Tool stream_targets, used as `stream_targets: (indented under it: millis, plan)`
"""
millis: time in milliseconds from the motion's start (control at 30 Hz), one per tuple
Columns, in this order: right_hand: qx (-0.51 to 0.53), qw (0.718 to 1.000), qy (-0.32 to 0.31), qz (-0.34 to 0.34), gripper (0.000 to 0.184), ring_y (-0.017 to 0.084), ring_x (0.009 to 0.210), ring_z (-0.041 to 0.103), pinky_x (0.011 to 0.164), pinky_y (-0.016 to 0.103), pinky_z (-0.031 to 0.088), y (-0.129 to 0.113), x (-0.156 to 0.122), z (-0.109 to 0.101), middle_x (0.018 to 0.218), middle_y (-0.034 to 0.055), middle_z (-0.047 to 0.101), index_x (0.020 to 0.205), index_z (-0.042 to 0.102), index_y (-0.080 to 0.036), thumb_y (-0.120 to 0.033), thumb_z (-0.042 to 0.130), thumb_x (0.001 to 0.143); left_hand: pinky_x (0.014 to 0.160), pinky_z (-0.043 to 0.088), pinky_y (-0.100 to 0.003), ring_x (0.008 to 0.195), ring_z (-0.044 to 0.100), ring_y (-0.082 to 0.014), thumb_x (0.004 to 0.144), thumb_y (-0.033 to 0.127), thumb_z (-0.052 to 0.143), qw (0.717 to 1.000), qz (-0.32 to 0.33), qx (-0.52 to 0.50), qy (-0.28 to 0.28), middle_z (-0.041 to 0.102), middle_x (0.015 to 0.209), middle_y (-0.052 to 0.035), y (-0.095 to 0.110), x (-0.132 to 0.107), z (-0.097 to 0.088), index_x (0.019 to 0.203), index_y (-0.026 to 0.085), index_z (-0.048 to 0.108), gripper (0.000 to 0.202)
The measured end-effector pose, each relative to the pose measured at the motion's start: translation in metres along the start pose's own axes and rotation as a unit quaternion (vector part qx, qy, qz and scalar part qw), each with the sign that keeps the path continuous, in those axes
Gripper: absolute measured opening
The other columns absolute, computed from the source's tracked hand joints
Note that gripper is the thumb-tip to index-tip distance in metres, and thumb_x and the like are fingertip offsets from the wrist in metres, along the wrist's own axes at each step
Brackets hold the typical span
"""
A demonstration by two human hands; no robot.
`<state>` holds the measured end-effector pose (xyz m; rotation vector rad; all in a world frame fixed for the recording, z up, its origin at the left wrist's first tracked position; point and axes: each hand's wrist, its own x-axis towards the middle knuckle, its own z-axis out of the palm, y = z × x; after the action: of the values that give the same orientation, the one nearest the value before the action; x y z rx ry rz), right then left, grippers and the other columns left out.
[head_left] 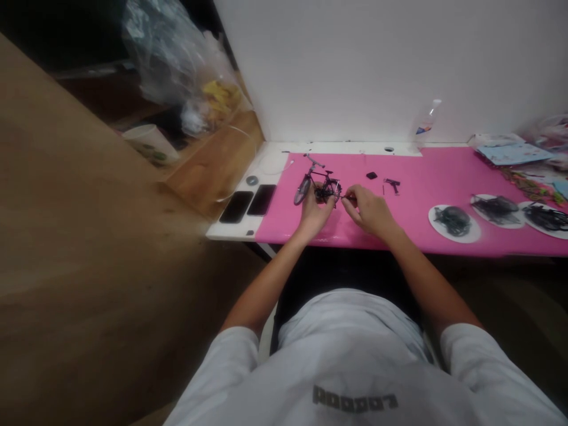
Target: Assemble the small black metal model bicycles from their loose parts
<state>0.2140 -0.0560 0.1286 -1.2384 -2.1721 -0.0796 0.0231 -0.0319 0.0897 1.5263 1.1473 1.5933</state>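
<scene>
A small black model bicycle (316, 180) stands on the pink mat (412, 177), front wheel to the left. My left hand (314, 212) grips it from below near the pedals and rear wheel. My right hand (370, 208) is pinched on a thin dark tool (347, 197) whose tip points at the rear wheel. A small black block (371, 175) and a small black part (392, 184) lie just behind my right hand.
Two dark phones (248, 203) and a round cap (252, 180) lie on the white table left of the mat. Three white plates with black parts (453, 221) sit at the right. A plastic bottle (426, 120) stands by the wall. Papers are at the far right, bags at the upper left.
</scene>
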Motion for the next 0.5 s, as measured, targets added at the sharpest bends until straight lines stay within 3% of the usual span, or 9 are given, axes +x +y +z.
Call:
stream_targets:
  millis: [200,500]
  plan:
    - [0.027,0.999,-0.021,-0.010,0.026,0.024,0.085,0.065,0.064,0.033,0.040,0.004,0.001,0.003,0.106,0.0122,0.073,0.110,0.061,-0.021,-0.041,0.046,0.115,0.091,0.057,-0.037,0.095,0.068,-0.0202,0.087,0.037,0.086,1.000,0.007,0.003,0.010,0.064,0.106,-0.0038,-0.002,0.003,-0.002,0.114,0.025,0.054,0.044]
    - [-0.068,0.996,-0.036,0.034,0.051,0.023,0.069,0.059,0.060,0.034,0.026,0.009,0.002,0.009,0.082,0.0104,0.070,0.096,0.064,-0.021,-0.053,0.032,0.118,0.090,0.058,-0.039,0.090,0.066,-0.0201,0.087,0.033,0.088,1.000,0.023,-0.003,-0.001,0.063,0.104,-0.0037,0.003,-0.001,0.002,0.112,0.026,0.055,0.042]
